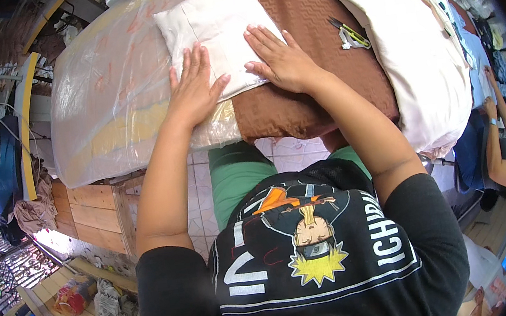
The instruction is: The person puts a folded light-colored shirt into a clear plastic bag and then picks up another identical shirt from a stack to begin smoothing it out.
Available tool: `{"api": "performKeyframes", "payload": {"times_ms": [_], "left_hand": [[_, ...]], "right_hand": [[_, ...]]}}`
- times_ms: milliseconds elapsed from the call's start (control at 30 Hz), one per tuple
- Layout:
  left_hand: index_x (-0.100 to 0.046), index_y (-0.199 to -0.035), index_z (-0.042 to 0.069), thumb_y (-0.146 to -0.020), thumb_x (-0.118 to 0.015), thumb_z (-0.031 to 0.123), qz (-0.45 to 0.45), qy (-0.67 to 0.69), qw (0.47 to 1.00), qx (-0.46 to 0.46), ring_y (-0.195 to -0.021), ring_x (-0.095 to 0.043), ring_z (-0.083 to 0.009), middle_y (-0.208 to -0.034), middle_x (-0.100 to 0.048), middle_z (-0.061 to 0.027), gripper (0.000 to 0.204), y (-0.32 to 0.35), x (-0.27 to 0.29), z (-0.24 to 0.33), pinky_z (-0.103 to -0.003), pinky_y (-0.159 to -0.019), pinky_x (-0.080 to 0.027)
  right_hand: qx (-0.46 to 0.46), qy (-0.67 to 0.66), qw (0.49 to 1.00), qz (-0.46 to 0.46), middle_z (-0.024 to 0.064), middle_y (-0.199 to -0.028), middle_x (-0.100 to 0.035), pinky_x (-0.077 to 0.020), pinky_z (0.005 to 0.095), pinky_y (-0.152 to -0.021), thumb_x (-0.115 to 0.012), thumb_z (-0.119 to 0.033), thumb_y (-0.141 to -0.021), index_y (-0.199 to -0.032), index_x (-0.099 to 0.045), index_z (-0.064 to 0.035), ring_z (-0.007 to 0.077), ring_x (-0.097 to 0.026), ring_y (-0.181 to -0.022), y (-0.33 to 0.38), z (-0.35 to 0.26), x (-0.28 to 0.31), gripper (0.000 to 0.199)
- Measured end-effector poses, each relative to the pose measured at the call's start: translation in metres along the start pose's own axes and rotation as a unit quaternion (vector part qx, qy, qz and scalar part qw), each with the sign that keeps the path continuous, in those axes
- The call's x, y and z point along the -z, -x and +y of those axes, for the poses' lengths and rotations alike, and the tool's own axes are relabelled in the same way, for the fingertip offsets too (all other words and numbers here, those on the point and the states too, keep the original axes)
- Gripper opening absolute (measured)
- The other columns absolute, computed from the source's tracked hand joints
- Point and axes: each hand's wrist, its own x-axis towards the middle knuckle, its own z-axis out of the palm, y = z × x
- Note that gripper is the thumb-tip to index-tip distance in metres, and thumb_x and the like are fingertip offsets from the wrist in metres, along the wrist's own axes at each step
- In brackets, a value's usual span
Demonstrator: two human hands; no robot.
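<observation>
On the covered bench (111, 93), I rest my left hand (192, 93) and right hand (289, 63) flat on folded white cloth (212, 16), fingers (263, 37) straight, thumbs (259, 68) apart.

The hands (195, 88) (284, 62) hide part of the folded white cloth (215, 22), seemingly its near left corner.

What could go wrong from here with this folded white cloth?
The folded white cloth straddles plastic sheet and brown cloth, so it might shift unevenly under the left hand and right hand. The yellow-green snips lie on the brown cloth nearby; a careless sideways sweep might bring the fingers against their blades.
</observation>
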Motion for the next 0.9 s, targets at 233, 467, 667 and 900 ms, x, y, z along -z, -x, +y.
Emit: {"api": "performKeyframes", "payload": {"times_ms": [233,467,667,900], "left_hand": [[-0.008,-0.143,0.004,-0.087,-0.037,0.057,-0.023,0.017,0.988,0.150,-0.139,0.001,-0.0316,-0.150,-0.001,-0.0166,0.082,0.011,0.018,-0.004,-0.058,-0.106,-0.001],[-0.024,-0.139,0.001,-0.092,-0.035,0.043,0.146,0.037,0.984,0.090,-0.137,-0.006,-0.0350,-0.148,-0.014,-0.0180,0.065,-0.059,0.048,0.008,-0.058,-0.106,-0.004],[-0.024,-0.140,0.003,-0.092,-0.036,0.029,0.240,-0.023,0.968,0.068,-0.138,-0.010,-0.0322,-0.148,-0.017,-0.0139,0.056,-0.093,-0.008,0.002,-0.057,-0.107,-0.005],[-0.026,-0.140,0.004,-0.092,-0.034,0.030,0.235,-0.015,0.969,0.075,-0.137,-0.011,-0.0318,-0.148,-0.019,-0.0129,0.055,-0.094,-0.011,0.004,-0.054,-0.107,-0.007]], "right_hand": [[-0.125,0.011,0.992,0.001,0.0119,-0.148,-0.018,-0.0091,0.0472,-0.110,-0.028,-0.060,-0.089,-0.141,-0.022,-0.0076,0.0243,-0.015,-0.137,0.004,0.036,0.009,0.074],[-0.015,0.054,0.983,0.175,0.0119,-0.144,-0.029,-0.0216,0.0502,-0.106,-0.036,-0.043,-0.092,-0.136,-0.034,-0.0061,0.0264,-0.024,-0.134,-0.069,0.027,0.038,0.057],[0.000,0.017,0.989,0.148,0.0074,-0.146,-0.025,-0.0149,0.0493,-0.108,-0.031,-0.035,-0.094,-0.139,-0.030,-0.0090,0.0235,-0.019,-0.136,-0.107,0.005,-0.025,0.052],[-0.014,-0.018,0.991,0.130,0.0067,-0.146,-0.025,-0.0119,0.0478,-0.109,-0.027,-0.035,-0.095,-0.139,-0.029,-0.0100,0.0225,-0.019,-0.136,-0.104,0.004,-0.025,0.051]]}}
